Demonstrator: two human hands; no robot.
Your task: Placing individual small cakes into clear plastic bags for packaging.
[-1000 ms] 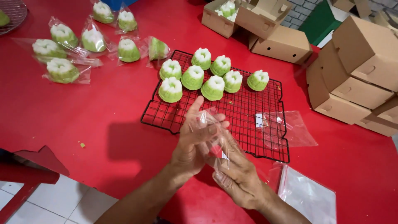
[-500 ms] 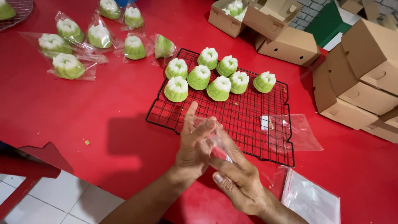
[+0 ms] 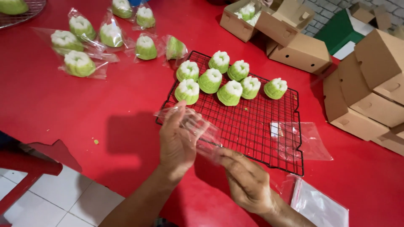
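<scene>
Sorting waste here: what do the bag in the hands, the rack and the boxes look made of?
Bag: thin clear plastic film, glossy and crinkled. Rack: likely metal wire with a black coating, a fine grid. Boxes: brown cardboard, matte, with folded flaps.

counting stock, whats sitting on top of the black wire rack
Seven green-and-white cakes stand on the rack, and a loose clear bag lies near its right edge. Both hands hold another clear bag, covering part of the near side.

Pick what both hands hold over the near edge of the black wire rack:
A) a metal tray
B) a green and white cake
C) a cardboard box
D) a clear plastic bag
D: the left hand and right hand pinch a clear plastic bag between them, empty, above the black wire rack.
</scene>
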